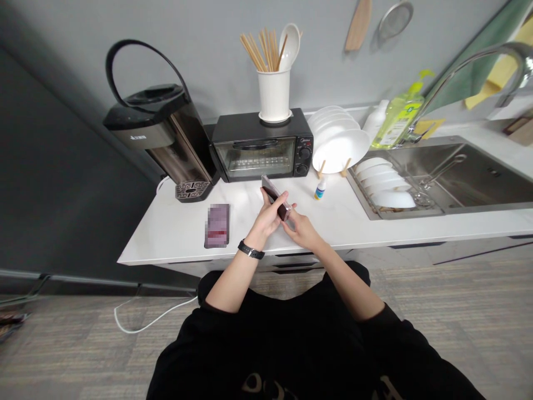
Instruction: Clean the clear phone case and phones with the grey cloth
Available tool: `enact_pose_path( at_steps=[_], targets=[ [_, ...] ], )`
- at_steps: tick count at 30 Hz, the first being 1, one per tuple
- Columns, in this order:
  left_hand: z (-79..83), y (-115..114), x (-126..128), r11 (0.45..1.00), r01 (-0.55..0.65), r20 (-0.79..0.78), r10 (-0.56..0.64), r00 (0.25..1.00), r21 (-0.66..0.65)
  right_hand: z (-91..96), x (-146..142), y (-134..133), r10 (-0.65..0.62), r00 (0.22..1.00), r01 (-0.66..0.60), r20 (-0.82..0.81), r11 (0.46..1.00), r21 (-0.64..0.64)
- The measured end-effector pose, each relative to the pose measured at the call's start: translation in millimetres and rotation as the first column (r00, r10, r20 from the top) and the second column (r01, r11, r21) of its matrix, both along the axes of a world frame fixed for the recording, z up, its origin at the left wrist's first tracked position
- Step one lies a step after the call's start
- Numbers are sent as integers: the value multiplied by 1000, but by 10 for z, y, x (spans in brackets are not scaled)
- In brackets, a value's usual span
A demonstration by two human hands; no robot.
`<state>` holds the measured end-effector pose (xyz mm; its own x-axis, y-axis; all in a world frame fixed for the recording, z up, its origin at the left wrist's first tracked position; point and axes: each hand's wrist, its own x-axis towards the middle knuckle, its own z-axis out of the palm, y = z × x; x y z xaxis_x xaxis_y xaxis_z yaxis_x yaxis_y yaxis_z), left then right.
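My left hand (265,219), with a black watch on its wrist, is wrapped around a dark phone (273,194) that appears to have a clear case. The phone is tilted above the counter in front of the toaster oven. At its lower end, the fingers of my right hand (303,229) close on the corner of the phone and case; the fingertips are partly hidden. To the left, a second phone (217,226) with a blurred-out purplish screen lies flat on the counter. A small white bottle with a blue and yellow label (320,190) stands right of my hands.
A black toaster oven (260,158) carries a white utensil holder (274,94) with chopsticks. Left of it stands a tall drink dispenser (162,139). White plates (339,144) stand in a rack. The sink (478,183) holds stacked bowls (385,183). The white counter's front edge is near my body.
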<state>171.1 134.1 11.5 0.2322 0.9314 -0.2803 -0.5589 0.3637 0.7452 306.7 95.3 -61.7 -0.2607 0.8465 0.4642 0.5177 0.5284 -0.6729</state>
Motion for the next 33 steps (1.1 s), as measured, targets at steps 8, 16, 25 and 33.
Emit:
enact_pose_path(
  at_steps=[8,16,25,33],
  targets=[
    [-93,45,-56,996,50,32,-47,998,-71,-46,-5,49,12,995,-15,95,999,35],
    [-136,27,-100,988,130,-40,-133,990,-83,-21,48,-7,63,987,-72,145,996,58],
    [-25,20,-184,977,211,-98,-212,972,-22,80,223,5,154,988,-155,-20,988,-29],
    [-56,-68,-171,967,255,-42,-255,966,-27,326,149,-82,185,971,-207,-151,967,-148]
  ],
)
